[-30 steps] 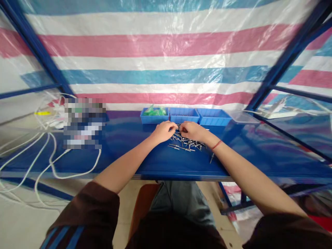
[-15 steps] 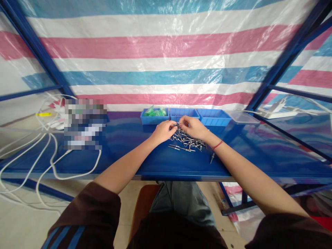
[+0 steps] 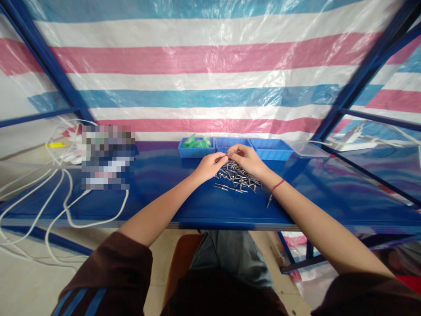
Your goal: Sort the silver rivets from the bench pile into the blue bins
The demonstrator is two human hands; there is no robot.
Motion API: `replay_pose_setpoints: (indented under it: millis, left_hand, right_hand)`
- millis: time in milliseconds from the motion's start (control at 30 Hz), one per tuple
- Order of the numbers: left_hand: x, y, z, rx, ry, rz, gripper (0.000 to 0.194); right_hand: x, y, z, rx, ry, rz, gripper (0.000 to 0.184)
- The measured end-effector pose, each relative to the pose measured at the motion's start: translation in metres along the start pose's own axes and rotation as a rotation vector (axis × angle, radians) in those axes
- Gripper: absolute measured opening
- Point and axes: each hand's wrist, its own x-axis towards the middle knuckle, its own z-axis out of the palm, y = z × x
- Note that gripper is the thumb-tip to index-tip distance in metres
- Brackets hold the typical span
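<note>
A pile of silver pop rivets (image 3: pixel 241 176) lies on the blue table. Over its far left side my left hand (image 3: pixel 211 165) is closed, thumb and index finger pinched together. My right hand (image 3: pixel 245 159) meets it there, also in a pinch, its fingertips touching or nearly touching the left ones. What sits between the fingers is too small and hidden to make out. Just behind the hands stands the middle blue bin (image 3: pixel 223 141), partly covered by my right hand. A lone rivet (image 3: pixel 269 201) lies near my right wrist.
Left of the middle bin, another blue bin (image 3: pixel 196 152) holds green plastic bags (image 3: pixel 197 142). A third blue bin (image 3: pixel 271 151) and a clear plastic lid (image 3: pixel 309 149) are to the right. White cables (image 3: pixel 67 197) loop across the table's left end.
My fingertips have come closer together, and the dark, thin piece seen between them earlier is now hidden. My right hand has shifted slightly. The pile looks the same.
</note>
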Motion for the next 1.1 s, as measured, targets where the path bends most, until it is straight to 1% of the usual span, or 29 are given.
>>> replay_pose_setpoints:
  millis: [100, 167, 267, 367, 433, 600, 700, 800, 900, 967, 1033, 1100]
  left_hand:
    - [0.000, -0.002, 0.001, -0.031, 0.000, 0.017, 0.022]
    - [0.000, -0.002, 0.002, -0.041, 0.002, 0.016, 0.021]
    - [0.001, -0.003, 0.002, -0.063, 0.000, -0.002, 0.020]
    - [0.001, -0.002, 0.001, -0.103, 0.007, 0.010, 0.020]
    - [0.001, -0.002, 0.001, -0.123, 0.034, 0.024, 0.021]
    - [0.003, -0.005, -0.001, -0.103, 0.137, 0.012, 0.018]
    - [0.004, -0.006, -0.001, -0.066, 0.161, 0.013, 0.018]
    - [0.003, -0.005, -0.002, -0.005, 0.197, -0.033, 0.021]
    - [0.002, -0.003, -0.004, 0.043, 0.233, -0.098, 0.026]
    - [0.002, -0.003, -0.005, 0.045, 0.239, -0.116, 0.026]
    - [0.001, -0.003, -0.005, 0.036, 0.233, -0.116, 0.026]
    - [0.001, -0.003, -0.005, 0.032, 0.226, -0.116, 0.025]
  right_hand:
    - [-0.002, -0.001, 0.001, -0.004, 0.005, 0.018, 0.021]
    - [-0.003, -0.001, 0.002, -0.032, 0.015, -0.005, 0.024]
    - [-0.004, -0.001, 0.003, -0.122, 0.030, -0.100, 0.024]
    - [-0.006, -0.005, 0.002, -0.231, 0.028, -0.208, 0.022]
    - [-0.007, -0.009, 0.001, -0.284, 0.018, -0.248, 0.021]
    - [-0.008, -0.016, -0.004, -0.402, 0.033, -0.281, 0.017]
    - [-0.009, -0.017, -0.007, -0.483, 0.009, -0.314, 0.017]
    - [-0.006, -0.012, -0.011, -0.579, 0.019, -0.306, 0.021]
    - [0.006, -0.002, -0.017, -0.674, 0.146, -0.267, 0.024]
    - [0.018, 0.004, -0.022, -0.751, 0.224, -0.242, 0.026]
    - [0.027, 0.005, -0.025, -0.835, 0.244, -0.209, 0.025]
    - [0.026, -0.002, -0.026, -0.847, 0.238, -0.183, 0.023]
